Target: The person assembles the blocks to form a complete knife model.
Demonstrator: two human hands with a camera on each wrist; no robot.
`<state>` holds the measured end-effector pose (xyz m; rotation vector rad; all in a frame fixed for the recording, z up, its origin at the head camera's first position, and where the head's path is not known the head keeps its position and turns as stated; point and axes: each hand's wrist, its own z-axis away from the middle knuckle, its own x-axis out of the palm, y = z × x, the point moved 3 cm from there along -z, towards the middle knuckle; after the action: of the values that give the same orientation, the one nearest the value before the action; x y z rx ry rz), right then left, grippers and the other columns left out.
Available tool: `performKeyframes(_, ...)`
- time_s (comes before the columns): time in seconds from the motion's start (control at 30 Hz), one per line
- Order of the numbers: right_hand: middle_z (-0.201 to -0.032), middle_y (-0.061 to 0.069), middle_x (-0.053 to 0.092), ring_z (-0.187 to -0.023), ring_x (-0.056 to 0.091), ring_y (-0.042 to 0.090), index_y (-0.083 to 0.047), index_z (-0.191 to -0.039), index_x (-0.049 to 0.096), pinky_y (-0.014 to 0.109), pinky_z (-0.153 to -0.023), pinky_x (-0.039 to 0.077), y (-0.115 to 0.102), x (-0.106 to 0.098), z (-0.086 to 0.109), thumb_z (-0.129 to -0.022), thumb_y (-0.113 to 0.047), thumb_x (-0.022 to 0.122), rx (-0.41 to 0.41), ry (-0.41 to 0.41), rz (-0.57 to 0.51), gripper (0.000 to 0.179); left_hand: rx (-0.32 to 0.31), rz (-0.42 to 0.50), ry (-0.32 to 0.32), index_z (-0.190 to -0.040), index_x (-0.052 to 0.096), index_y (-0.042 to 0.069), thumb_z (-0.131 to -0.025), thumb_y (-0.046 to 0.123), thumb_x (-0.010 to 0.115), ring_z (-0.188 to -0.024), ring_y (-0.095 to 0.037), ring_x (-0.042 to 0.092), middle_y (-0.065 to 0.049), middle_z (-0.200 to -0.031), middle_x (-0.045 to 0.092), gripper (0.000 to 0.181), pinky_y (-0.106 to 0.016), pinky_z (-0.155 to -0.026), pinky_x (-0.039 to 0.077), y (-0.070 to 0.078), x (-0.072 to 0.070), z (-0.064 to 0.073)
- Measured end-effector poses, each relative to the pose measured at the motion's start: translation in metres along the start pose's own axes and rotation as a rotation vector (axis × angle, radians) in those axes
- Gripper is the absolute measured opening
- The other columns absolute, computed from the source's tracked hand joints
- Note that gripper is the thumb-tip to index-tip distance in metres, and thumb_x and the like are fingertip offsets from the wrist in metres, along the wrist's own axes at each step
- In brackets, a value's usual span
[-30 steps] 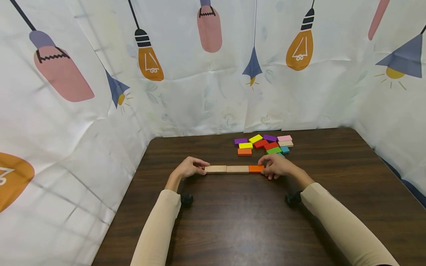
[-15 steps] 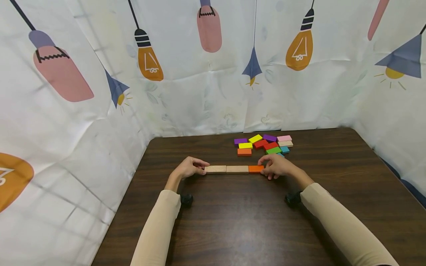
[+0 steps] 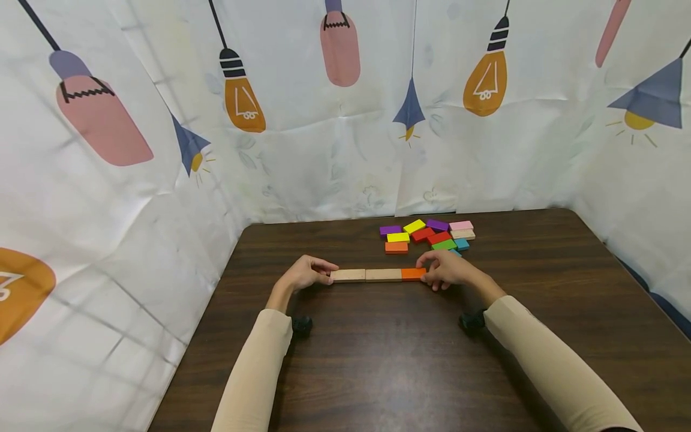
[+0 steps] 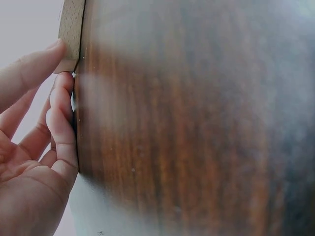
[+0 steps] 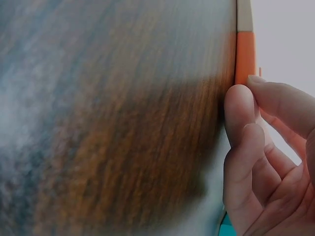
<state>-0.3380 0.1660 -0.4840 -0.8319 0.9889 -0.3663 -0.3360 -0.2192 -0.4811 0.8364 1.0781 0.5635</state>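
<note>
Two plain wooden blocks and an orange block (image 3: 412,274) lie end to end in a straight row on the dark table. My left hand (image 3: 305,273) pinches the outer end of the left plain block (image 3: 348,276); the left wrist view shows the thumb along the wooden block (image 4: 71,34) and other fingers at its end. The second plain block (image 3: 384,275) sits in the middle of the row, touched by neither hand. At the opposite end, my right hand (image 3: 448,269) holds the orange block between thumb and finger, its tips right at the block's end (image 5: 245,56).
Behind the row, a loose cluster of coloured blocks includes an orange one (image 3: 396,248), a yellow one (image 3: 398,237), a green one (image 3: 444,245) and a pink one (image 3: 461,225). A patterned curtain (image 3: 345,162) hangs beyond the table's back edge.
The row of three blocks has slid very slightly left, with both hands moving along at its ends. The cluster behind stays where it was.
</note>
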Motion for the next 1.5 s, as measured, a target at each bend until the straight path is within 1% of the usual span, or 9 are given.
performKeyframes(0.17, -0.078, 0.006, 0.069, -0.063, 0.068, 0.019, -0.009, -0.125, 0.065, 0.031, -0.056, 0.056, 0.002, -0.003, 0.002, -0.097, -0.017, 0.072, -0.048, -0.018, -0.020, 0.030, 0.005, 0.011, -0.003, -0.121, 0.077, 0.010, -0.088, 0.010, 0.081, -0.090, -0.019, 0.060, -0.013, -0.113, 0.073, 0.033, -0.033, -0.083, 0.051, 0.000, 0.000, 0.001)
performKeyframes(0.27, -0.080, 0.009, 0.069, -0.064, 0.067, 0.021, -0.005, -0.129, 0.063, 0.033, -0.057, 0.056, 0.004, -0.013, 0.006, -0.098, -0.018, 0.071, -0.081, 0.004, -0.048, 0.034, 0.010, 0.006, -0.004, -0.122, 0.077, 0.009, -0.088, 0.010, 0.081, -0.089, -0.019, 0.060, -0.015, -0.114, 0.073, 0.034, -0.035, -0.083, 0.051, 0.000, 0.000, 0.002)
performKeyframes(0.43, -0.083, 0.012, 0.069, -0.065, 0.065, 0.022, -0.002, -0.128, 0.064, 0.033, -0.058, 0.056, 0.013, -0.043, 0.011, -0.099, -0.018, 0.069, -0.091, 0.143, 0.001, 0.034, 0.014, 0.016, -0.008, -0.124, 0.074, 0.004, -0.088, 0.008, 0.080, -0.089, -0.018, 0.060, -0.019, -0.115, 0.071, 0.036, -0.038, -0.083, 0.052, 0.001, 0.001, 0.002)
performKeyframes(0.53, -0.086, 0.013, 0.068, -0.066, 0.063, 0.020, -0.003, -0.128, 0.066, 0.031, -0.059, 0.055, 0.022, -0.061, 0.011, -0.099, -0.017, 0.068, -0.051, 0.234, 0.069, 0.032, 0.018, 0.021, -0.008, -0.124, 0.073, 0.001, -0.088, 0.006, 0.079, -0.089, -0.017, 0.059, -0.021, -0.115, 0.071, 0.037, -0.039, -0.083, 0.052, 0.001, 0.002, 0.001)
performKeyframes(0.67, -0.093, 0.015, 0.069, -0.068, 0.064, 0.018, -0.003, -0.129, 0.065, 0.030, -0.063, 0.054, 0.032, -0.077, 0.009, -0.099, -0.015, 0.067, -0.001, 0.286, 0.138, 0.032, 0.019, 0.015, -0.006, -0.123, 0.075, 0.004, -0.088, 0.008, 0.080, -0.089, -0.017, 0.060, -0.017, -0.113, 0.072, 0.036, -0.035, -0.082, 0.052, 0.000, 0.001, -0.001)
performKeyframes(0.83, -0.093, 0.014, 0.068, -0.066, 0.062, 0.016, -0.003, -0.126, 0.067, 0.030, -0.064, 0.049, 0.039, -0.082, 0.003, -0.099, -0.014, 0.067, 0.023, 0.277, 0.208, 0.030, 0.011, 0.016, -0.006, -0.121, 0.077, 0.009, -0.088, 0.009, 0.081, -0.089, -0.017, 0.060, -0.012, -0.110, 0.073, 0.033, -0.032, -0.081, 0.051, -0.001, 0.001, 0.000)
performKeyframes(1.03, -0.086, 0.011, 0.064, -0.068, 0.058, 0.018, -0.002, -0.124, 0.069, 0.030, -0.063, 0.048, 0.040, -0.083, -0.005, -0.097, -0.009, 0.067, 0.000, 0.240, 0.279, 0.029, 0.001, 0.026, -0.006, -0.119, 0.078, 0.011, -0.088, 0.009, 0.081, -0.090, -0.017, 0.060, -0.008, -0.110, 0.074, 0.032, -0.030, -0.080, 0.051, -0.001, 0.001, 0.000)
performKeyframes(1.23, -0.086, 0.010, 0.064, -0.075, 0.055, 0.022, -0.004, -0.124, 0.070, 0.030, -0.066, 0.045, 0.042, -0.087, -0.014, -0.093, -0.007, 0.069, -0.006, 0.203, 0.343, 0.030, 0.001, 0.020, -0.017, -0.122, 0.077, 0.010, -0.088, 0.010, 0.081, -0.094, -0.018, 0.061, -0.010, -0.115, 0.073, 0.034, -0.032, -0.083, 0.051, -0.001, 0.000, 0.001)
performKeyframes(1.5, -0.079, 0.008, 0.059, -0.071, 0.052, 0.020, 0.000, -0.127, 0.069, 0.030, -0.063, 0.043, 0.040, -0.086, -0.021, -0.092, -0.009, 0.072, -0.020, 0.141, 0.390, 0.036, 0.004, 0.028, -0.016, -0.122, 0.076, 0.010, -0.089, 0.010, 0.080, -0.093, -0.018, 0.061, -0.011, -0.113, 0.072, 0.034, -0.032, -0.083, 0.052, -0.002, 0.000, 0.001)
